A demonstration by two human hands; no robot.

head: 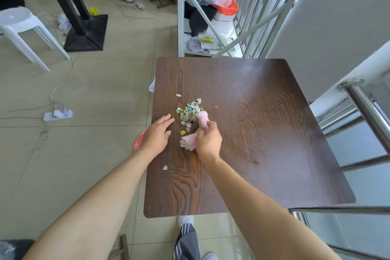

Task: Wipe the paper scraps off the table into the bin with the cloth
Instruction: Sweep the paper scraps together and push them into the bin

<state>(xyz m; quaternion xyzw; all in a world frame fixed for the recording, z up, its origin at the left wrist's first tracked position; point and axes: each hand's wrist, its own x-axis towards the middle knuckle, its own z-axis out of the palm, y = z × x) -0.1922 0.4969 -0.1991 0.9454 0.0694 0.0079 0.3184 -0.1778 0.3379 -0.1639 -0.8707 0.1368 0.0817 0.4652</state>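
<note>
Paper scraps (189,112) are lying in a heap near the left edge of the dark wooden table (263,122), touching the pink cloth (195,131). The right hand (209,138) is gripping the cloth, fingers curled around it. The left hand (157,134) is resting flat beside the heap, fingers spread. Something red (138,140) is showing under the table edge.

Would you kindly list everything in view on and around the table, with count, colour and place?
table: one, dark brown wood grain, centre
paper scraps: one pile, mixed white, green, yellow, near the table's left edge; a few strays apart
cloth: one, pink, beside the pile
bin: one, red rim only, below the table's left edge
stool: one, white, far left
power strip: one, white, floor
left hand: open, flat by the pile
right hand: gripping the cloth
</note>
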